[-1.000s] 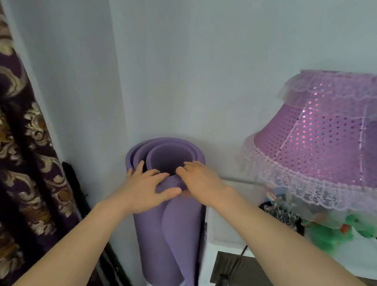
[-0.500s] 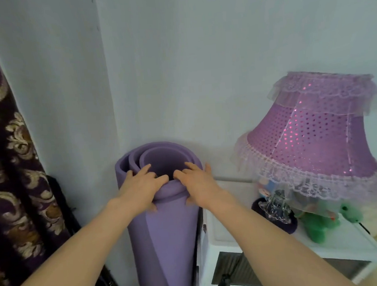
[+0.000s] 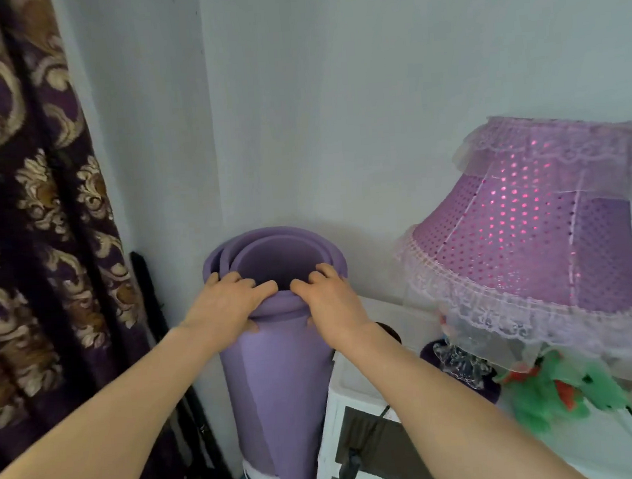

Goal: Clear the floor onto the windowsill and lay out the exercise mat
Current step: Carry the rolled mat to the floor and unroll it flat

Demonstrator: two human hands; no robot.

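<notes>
Gripping the top rim of the rolled exercise mat [image 3: 279,373] with both hands, I have it standing upright at lower centre of the frame, in the wall corner between the patterned curtain [image 3: 34,240] on the left and the white bedside cabinet [image 3: 358,382] on the right. My left hand [image 3: 223,305] and right hand [image 3: 332,305] are each closed over the near edge, fingers hooked into the hollow core, thumbs outside. Compared with a second ago, my hands have shifted from the loose outer flap to a firmer hold on the rim, and the roll looks a little looser at the top. I judge this the start of lifting the mat out of its corner; nothing is laid out yet, and the floor and windowsill are out of view.

The mat is thick matte lilac foam, wound in a few soft spiral layers; it should compress under grip and flex. At right, the lamp shade [image 3: 538,223] is purple perforated fabric with lace frills, close to the roll, so I would lift straight up.
</notes>
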